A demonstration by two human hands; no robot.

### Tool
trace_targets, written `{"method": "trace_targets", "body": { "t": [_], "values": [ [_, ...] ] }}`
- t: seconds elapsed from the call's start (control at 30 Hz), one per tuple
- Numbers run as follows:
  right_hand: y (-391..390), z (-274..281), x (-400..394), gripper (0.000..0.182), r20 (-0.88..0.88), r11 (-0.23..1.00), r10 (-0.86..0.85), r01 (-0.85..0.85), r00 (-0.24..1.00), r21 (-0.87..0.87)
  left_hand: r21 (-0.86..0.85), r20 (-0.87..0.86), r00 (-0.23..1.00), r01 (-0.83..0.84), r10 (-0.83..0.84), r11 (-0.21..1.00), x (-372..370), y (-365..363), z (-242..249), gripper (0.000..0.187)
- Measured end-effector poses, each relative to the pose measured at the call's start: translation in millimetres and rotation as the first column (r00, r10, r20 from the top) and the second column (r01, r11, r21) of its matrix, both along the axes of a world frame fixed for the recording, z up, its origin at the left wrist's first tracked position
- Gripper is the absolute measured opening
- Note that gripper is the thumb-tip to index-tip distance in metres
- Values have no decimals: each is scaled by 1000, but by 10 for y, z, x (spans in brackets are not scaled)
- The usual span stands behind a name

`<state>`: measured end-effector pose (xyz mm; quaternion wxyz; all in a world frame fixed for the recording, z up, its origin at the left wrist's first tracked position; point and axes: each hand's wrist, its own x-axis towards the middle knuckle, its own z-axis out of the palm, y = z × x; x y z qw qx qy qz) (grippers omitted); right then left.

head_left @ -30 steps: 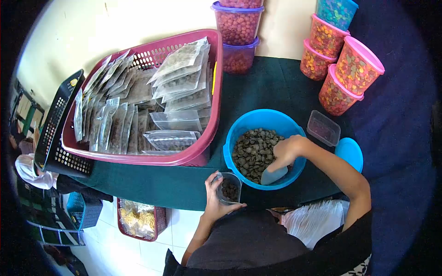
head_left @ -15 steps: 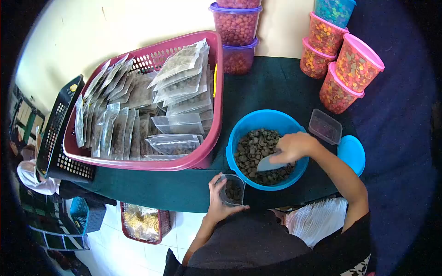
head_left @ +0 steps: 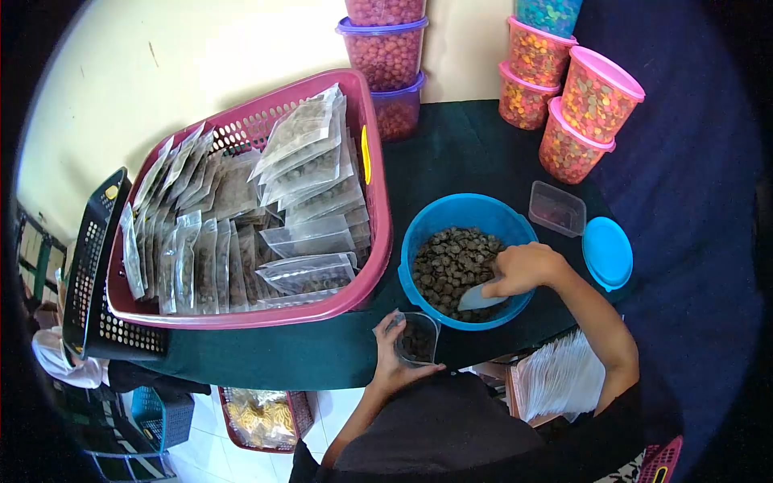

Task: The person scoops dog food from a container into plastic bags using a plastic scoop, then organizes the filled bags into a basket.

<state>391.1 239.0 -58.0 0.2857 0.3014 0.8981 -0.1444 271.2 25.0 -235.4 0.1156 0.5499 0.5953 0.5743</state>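
My left hand (head_left: pixel 390 362) is wrapped round an open clear plastic pouch (head_left: pixel 420 332), held upright at the table's front edge, with dark pieces in its lower part. Just right of it stands a blue tub (head_left: pixel 452 208) filled with small dark, flattish pieces (head_left: pixel 451 262). Inside the tub's right side, my right hand (head_left: pixel 527 270) grips a pale scoop (head_left: pixel 477 299). The scoop's blade points left and touches the pieces near the tub's front. My palm and fingers hide its handle.
A maroon basket (head_left: pixel 366 298) packed with filled pouches stands left, beside a black basket (head_left: pixel 113 326). Tubs of coloured pieces (head_left: pixel 576 149) and purple-lidded tubs (head_left: pixel 386 60) stack behind. A clear box (head_left: pixel 557 208) and blue lid (head_left: pixel 607 251) lie right. Flat pouches (head_left: pixel 560 374) sit near my lap.
The scoop in my right hand has shifted toward the tub's near side and dips lower among the pieces. My left hand keeps its hold on the pouch. The whole view has shifted slightly.
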Motion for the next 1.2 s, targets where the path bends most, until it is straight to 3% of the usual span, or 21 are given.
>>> {"method": "trace_targets", "body": {
  "t": [0.07,0.13,0.23,0.4,0.47,0.5,0.6,0.73,0.8,0.87,1.0,1.07,1.2],
  "values": [
    [-49,53,6,70,157,999,-24,28,987,-26,7,7,1000,24,-24,1000,-27,-5,-8,101],
    [-109,-126,20,69,123,999,-10,16,992,-50,16,15,999,46,-47,999,-44,-5,-19,101],
    [-104,-398,27,59,-197,996,-39,23,980,-82,14,30,997,66,-66,998,-65,-7,-6,101],
    [-37,-64,36,65,-141,986,-167,164,976,-36,17,-19,997,80,-79,997,-89,-23,41,100],
    [-69,99,66,65,27,990,-80,76,996,118,14,1,997,78,-78,997,-84,-33,18,100],
    [-75,79,64,65,29,990,-75,72,997,119,11,21,997,74,-74,997,-80,-38,18,100],
    [-117,-140,58,59,-175,970,60,-16,983,244,-4,-36,998,46,-46,999,-72,-44,81,101],
    [-149,-319,-62,62,-187,961,74,-21,980,274,3,-23,1000,12,-12,1000,-32,-51,72,101],
    [-89,-345,-44,61,-199,963,96,-40,975,267,-14,-7,1000,4,-4,1000,-22,-57,40,101],
    [-10,-415,-14,60,-322,981,142,-89,936,172,-15,-28,1000,-8,7,1000,-19,-57,32,103],
    [54,-554,-37,59,-386,961,242,-165,890,222,-48,-80,994,-80,76,996,10,-73,132,104],
    [126,-651,-54,59,-566,962,268,-183,779,203,-60,-102,988,-126,119,990,44,-90,191,103],
    [118,-583,-121,57,-543,957,288,-256,789,136,-47,-111,979,-178,172,983,96,-93,227,96]
  ]
}}
